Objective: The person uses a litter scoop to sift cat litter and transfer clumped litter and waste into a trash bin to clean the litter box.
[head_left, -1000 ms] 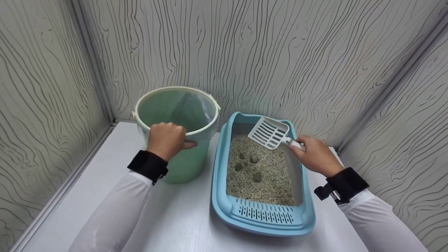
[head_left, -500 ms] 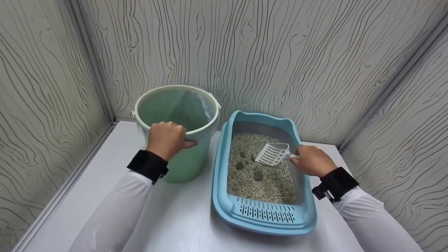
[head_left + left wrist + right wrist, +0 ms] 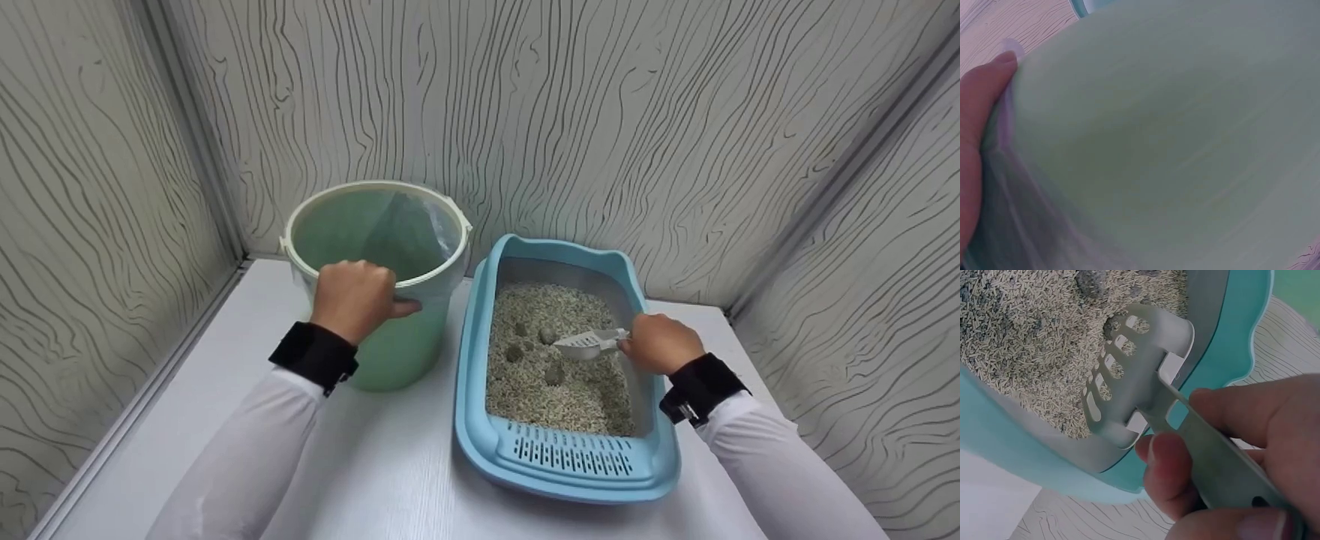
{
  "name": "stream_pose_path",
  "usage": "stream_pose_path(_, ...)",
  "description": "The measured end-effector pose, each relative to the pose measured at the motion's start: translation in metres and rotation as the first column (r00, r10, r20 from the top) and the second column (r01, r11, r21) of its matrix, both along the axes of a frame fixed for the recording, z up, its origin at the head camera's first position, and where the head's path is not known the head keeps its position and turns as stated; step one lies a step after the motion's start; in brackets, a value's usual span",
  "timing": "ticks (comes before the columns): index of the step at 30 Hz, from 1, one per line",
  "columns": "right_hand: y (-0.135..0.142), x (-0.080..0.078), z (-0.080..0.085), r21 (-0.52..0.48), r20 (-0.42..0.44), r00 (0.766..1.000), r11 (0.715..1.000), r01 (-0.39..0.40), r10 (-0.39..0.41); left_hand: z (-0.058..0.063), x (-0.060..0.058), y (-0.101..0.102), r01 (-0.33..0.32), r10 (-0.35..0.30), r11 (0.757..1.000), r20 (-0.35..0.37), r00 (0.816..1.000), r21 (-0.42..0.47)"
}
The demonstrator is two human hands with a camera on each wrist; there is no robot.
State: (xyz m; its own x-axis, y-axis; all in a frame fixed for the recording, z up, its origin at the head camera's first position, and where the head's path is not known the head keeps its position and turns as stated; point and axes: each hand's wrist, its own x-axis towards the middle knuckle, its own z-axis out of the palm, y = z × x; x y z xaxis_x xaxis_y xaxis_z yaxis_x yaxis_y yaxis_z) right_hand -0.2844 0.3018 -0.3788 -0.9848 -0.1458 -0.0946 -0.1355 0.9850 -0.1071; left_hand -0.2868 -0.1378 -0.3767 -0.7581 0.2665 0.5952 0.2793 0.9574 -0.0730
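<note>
My left hand (image 3: 355, 300) grips the near rim of a green bucket (image 3: 401, 352) with a cream rim and a clear plastic liner. In the left wrist view its thumb (image 3: 985, 84) lies against the bucket's outer side. My right hand (image 3: 664, 343) holds a pale slotted litter scoop (image 3: 587, 345) by its handle. The scoop's blade is tilted over the litter (image 3: 555, 409) in a blue litter box (image 3: 470, 390), beside a dark clump (image 3: 547, 335). Several other dark clumps lie on the litter. Part of the blade's front edge is hidden in the right wrist view, seemingly in the litter.
Both containers stand side by side on a white tabletop (image 3: 390, 457), the bucket to the left. Wood-grain patterned panels (image 3: 480, 112) enclose the table at the back and both sides. The litter box has a slotted front ledge (image 3: 574, 454).
The scoop has come down from above the back of the litter box toward the clumps, and its blade has turned edge-on. My left hand has stayed on the bucket rim.
</note>
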Motion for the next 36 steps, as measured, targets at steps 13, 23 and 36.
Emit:
stream_pose_path(13, -0.014, -0.013, -0.023, 0.011, 0.051, 0.999, 1.0, -0.003, 0.002, 0.001, 0.001, -0.001, -0.021, 0.022, 1.0, 0.029, 0.999, -0.016)
stream_pose_path(23, -0.03, -0.023, -0.04, 0.047, 0.066, 0.997, 0.998, -0.04, 0.037, 0.003, 0.0, 0.0, -0.016, 0.016, 1.0, 0.019, 1.0, -0.016)
stream_pose_path(36, -0.048, -0.048, -0.065, 0.014, 0.105, 0.994, 1.0, 0.015, -0.017, -0.001, 0.0, 0.0, 0.005, -0.005, 1.0, -0.047, 0.999, -0.001)
